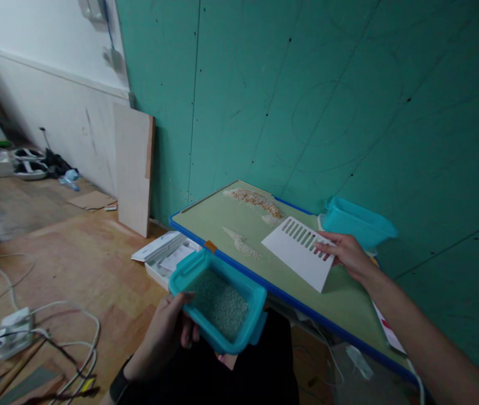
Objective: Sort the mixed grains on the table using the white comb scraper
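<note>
My left hand (176, 318) grips the near rim of a turquoise plastic container (258, 292), thumb over the edge. Inside lie pale grains that look like rice (225, 306). The container is held just off the table's front edge. My right hand (347, 253) is closed on the slotted end of a flat white plastic panel (294, 256), which is over the table and tilted. A streak of pale grains (243, 246) lies on the tabletop (206, 219) left of the panel. Farther back is a pile of mixed orange and pale grains (256, 201).
A second turquoise container (357, 222) stands at the table's far right by the green wall (307, 101). An opened white box (166, 256) sits below the left edge. Cables and a power strip (12, 332) lie on the floor. A board (132, 166) leans against the wall.
</note>
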`<state>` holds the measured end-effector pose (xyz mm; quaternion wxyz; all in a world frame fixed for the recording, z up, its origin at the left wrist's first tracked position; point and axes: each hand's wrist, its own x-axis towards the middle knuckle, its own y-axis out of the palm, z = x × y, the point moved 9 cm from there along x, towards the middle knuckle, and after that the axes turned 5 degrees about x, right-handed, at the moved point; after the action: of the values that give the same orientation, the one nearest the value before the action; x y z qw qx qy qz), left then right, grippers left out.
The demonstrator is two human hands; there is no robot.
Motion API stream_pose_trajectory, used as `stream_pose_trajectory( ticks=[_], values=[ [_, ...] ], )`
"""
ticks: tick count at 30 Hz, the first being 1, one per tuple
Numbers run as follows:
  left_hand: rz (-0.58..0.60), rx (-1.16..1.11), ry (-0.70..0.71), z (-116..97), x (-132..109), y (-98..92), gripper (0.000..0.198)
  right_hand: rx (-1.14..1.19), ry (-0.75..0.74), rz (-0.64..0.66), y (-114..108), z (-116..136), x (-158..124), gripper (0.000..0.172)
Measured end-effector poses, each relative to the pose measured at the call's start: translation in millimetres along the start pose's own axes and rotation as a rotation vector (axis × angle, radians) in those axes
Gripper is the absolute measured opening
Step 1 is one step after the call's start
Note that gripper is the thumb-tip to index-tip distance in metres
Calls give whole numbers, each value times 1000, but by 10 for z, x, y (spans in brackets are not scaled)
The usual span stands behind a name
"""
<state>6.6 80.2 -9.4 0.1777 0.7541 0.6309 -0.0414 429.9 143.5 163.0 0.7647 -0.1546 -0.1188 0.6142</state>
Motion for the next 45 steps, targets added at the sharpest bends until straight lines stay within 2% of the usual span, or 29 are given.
stream_pose_trajectory(
  ticks=[4, 12, 17, 19, 21, 27, 30, 33, 38, 41, 45],
  values=[
    [0, 11, 6, -148, -51, 96, 68, 70, 85, 64, 282, -65, 5, 63],
    [6, -16, 16, -184, -55, 163, 65, 94, 151, 242, 790, 37, -77, 56],
    [-7, -33, 0, -170, -60, 135, 62, 123, 162, 312, 1037, 125, -205, 64],
    [-10, -24, -9, -174, -73, 115, 63, 141, 164, 323, 1065, 164, -237, 68],
    [-24, -21, -9, -193, -91, 69, 64, 160, 153, 297, 1005, 205, -234, 70],
    [-60, 11, 13, -232, -99, -154, 66, 151, 102, 127, 557, 207, -129, 64],
    [-78, -19, 34, -273, -70, -220, 64, 125, 99, 90, 481, 130, -71, 62],
    [-89, -15, 25, -341, -58, -209, 60, 136, 105, 95, 578, 82, 1, 61],
    [-113, -33, 12, -408, -33, -200, 57, 149, 120, 171, 931, 152, 96, 57],
    [-108, -42, 28, -426, 0, -216, 56, 148, 117, 242, 1141, 243, 85, 54],
    [-100, -36, 15, -429, 18, -199, 57, 164, 110, 305, 1310, 316, 19, 55]
  ],
)
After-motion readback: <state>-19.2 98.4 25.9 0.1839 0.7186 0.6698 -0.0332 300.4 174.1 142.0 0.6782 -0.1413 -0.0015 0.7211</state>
